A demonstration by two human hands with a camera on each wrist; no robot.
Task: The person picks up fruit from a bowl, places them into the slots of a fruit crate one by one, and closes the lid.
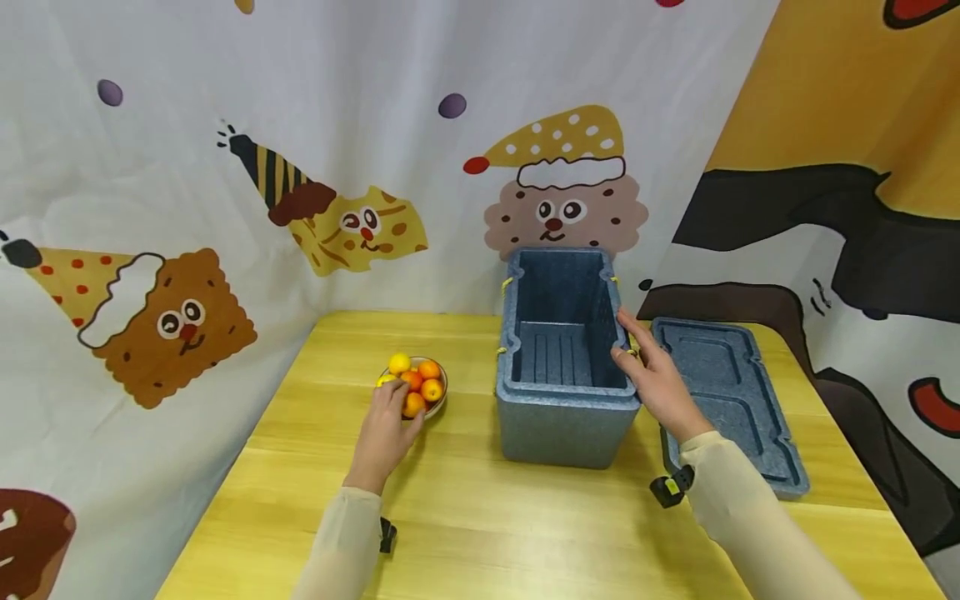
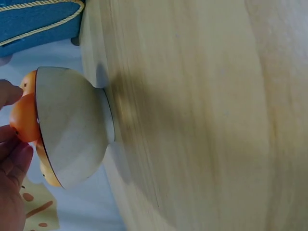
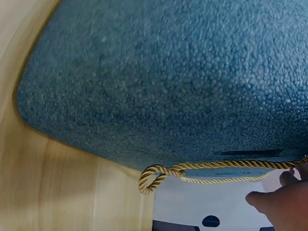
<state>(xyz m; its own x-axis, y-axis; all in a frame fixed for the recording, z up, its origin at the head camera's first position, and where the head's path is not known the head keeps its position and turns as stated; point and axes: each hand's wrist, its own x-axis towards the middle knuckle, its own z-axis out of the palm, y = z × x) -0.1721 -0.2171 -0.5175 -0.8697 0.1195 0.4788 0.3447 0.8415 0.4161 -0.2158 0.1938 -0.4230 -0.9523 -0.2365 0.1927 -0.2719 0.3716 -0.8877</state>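
We expect the orange fruit point(image 2: 25, 120) light, firm, slippery: our left grip point(image 1: 384, 435) pinches its sides, our right grip point(image 1: 660, 382) lies spread against the box point(image 1: 567, 429).

Left fingers point(image 1: 387, 395) at orange fruit point(image 1: 412, 407) in bowl point(image 1: 445, 390); right fingers point(image 1: 637, 331) on blue-grey box point(image 1: 567, 429).

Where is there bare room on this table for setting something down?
Bare table shows between the fruit bowl and the blue box, left of the bowl, and in front of the box. Crowded: right of the box, where the lid lies.
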